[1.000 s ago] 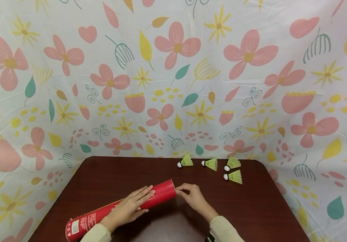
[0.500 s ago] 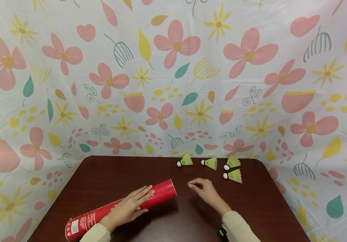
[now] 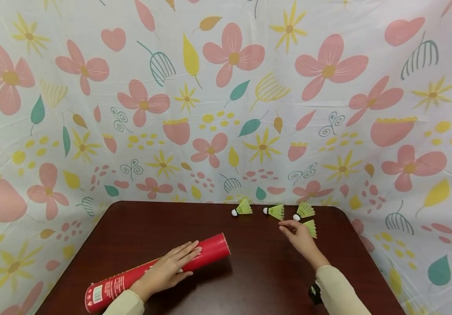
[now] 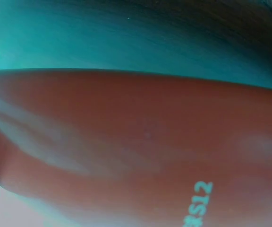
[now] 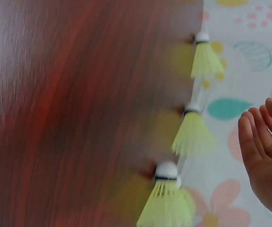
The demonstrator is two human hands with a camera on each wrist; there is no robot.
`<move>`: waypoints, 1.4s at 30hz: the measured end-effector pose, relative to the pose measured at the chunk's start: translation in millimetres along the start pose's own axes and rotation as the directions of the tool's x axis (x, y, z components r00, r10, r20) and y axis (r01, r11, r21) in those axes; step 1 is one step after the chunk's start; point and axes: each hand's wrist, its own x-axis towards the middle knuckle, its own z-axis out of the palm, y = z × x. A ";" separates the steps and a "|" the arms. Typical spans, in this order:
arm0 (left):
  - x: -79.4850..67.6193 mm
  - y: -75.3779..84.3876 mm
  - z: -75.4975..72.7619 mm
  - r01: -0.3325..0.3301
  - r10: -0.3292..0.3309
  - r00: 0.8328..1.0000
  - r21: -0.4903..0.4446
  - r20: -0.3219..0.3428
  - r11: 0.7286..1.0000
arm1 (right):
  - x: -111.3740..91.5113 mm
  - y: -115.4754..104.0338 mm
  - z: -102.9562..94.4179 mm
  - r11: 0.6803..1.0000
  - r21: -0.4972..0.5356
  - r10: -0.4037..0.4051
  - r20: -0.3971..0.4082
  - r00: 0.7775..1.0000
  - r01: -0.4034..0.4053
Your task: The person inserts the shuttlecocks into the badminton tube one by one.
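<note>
A long red shuttlecock tube (image 3: 206, 253) lies slantwise on the left of the table, its far end pointing right. My left hand (image 3: 167, 267) rests along its top with fingers extended and the thumb by its near side. Red tube wall with light print (image 4: 136, 123) fills much of the left wrist view. My right hand (image 3: 301, 240) hovers by the yellow shuttlecocks at the back right, fingers loosely bent, holding nothing. It partly covers the nearest shuttlecock (image 3: 310, 228). Another shuttlecock (image 3: 304, 211) lies just behind it. The right wrist view shows shuttlecocks (image 5: 166, 198) with white heads.
Two more shuttlecocks, one in the middle (image 3: 275, 212) and one on the left (image 3: 243, 207), lie along the back edge of the dark wooden table (image 3: 163, 223). A flower-printed cloth (image 3: 218, 105) hangs behind the table. The right sleeve (image 3: 340, 291) extends over the table's right side.
My right hand has moved from the tube's right end, rightward and back, to the shuttlecocks, partly covering one. My left hand and the tube have stayed in place.
</note>
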 end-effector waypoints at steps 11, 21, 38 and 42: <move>-2.1 -0.6 2.0 0.012 -0.011 1.000 0.022 -0.017 1.000 | -3.7 31.6 -27.7 0.996 -0.091 -0.007 -0.148 0.989 -0.007; -3.0 -1.5 1.9 0.007 -0.006 1.000 0.024 -0.019 1.000 | -10.5 54.0 -41.9 0.983 -0.158 0.046 -0.259 0.965 -0.089; -2.1 -1.8 -0.2 0.013 -0.013 1.000 0.029 -0.015 0.999 | -21.3 73.3 -37.8 0.949 -0.147 0.247 -0.205 0.947 -0.280; -2.3 -2.4 -0.2 0.012 -0.012 1.000 0.027 -0.016 1.000 | -21.8 73.9 -34.6 0.946 -0.155 0.250 -0.212 0.945 -0.286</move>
